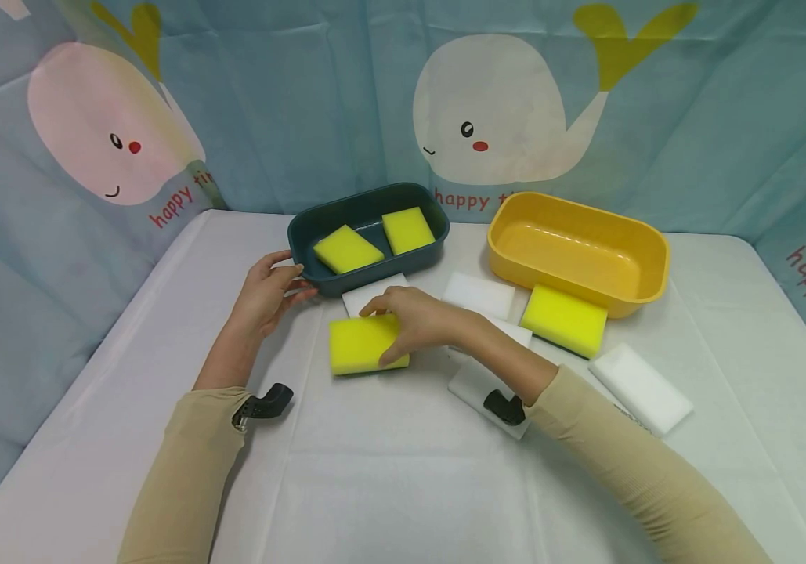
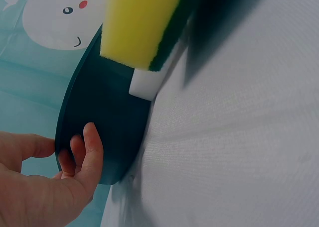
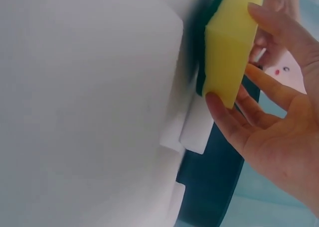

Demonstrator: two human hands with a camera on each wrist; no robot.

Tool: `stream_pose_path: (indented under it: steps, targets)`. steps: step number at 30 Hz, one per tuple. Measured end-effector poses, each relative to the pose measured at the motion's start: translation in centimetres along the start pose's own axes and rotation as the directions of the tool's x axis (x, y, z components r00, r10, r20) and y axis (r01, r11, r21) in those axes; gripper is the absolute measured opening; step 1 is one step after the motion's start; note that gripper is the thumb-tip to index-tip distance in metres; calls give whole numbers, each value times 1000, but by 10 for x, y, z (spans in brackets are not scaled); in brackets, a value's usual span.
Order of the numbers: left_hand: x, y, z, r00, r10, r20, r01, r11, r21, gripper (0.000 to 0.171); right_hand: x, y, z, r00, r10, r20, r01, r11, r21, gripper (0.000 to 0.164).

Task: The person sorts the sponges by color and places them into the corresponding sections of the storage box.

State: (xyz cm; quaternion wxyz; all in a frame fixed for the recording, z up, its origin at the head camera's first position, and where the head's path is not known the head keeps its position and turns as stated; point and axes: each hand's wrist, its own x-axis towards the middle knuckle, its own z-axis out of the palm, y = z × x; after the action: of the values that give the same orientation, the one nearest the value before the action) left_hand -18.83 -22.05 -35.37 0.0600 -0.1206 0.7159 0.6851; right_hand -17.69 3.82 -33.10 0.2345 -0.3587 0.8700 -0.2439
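Observation:
My right hand (image 1: 420, 317) pinches a yellow sponge (image 1: 356, 345) between thumb and fingers. In the right wrist view, this sponge (image 3: 232, 43) shows a dark green scouring layer facing the tablecloth. At the left end of a dark green tub (image 1: 367, 276), my left hand (image 1: 265, 294) grips the rim and side wall. The left wrist view has the fingers (image 2: 91, 152) bent against the tub's outer wall. Inside the tub lie two yellow sponges, one at the left (image 1: 348, 249) and one at the right (image 1: 408, 231). A white sponge (image 1: 353, 301) lies beside the tub's front wall, partly behind the held sponge.
At the back right stands a yellow tub (image 1: 579, 287), with a yellow sponge (image 1: 563, 319) against its front. Several white sponges lie around my right forearm, including one at the right (image 1: 641, 388). A blue whale-print curtain (image 1: 318, 102) hangs behind the white-covered table (image 1: 403, 486).

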Motion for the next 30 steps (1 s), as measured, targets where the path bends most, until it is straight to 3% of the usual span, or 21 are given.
stream_pose_path:
  steps: [30]
  targets:
    - [0, 0, 1, 1000, -10, -7, 10, 1000, 11, 60, -11, -1, -16, 1000, -8, 15, 8, 1000, 3, 72]
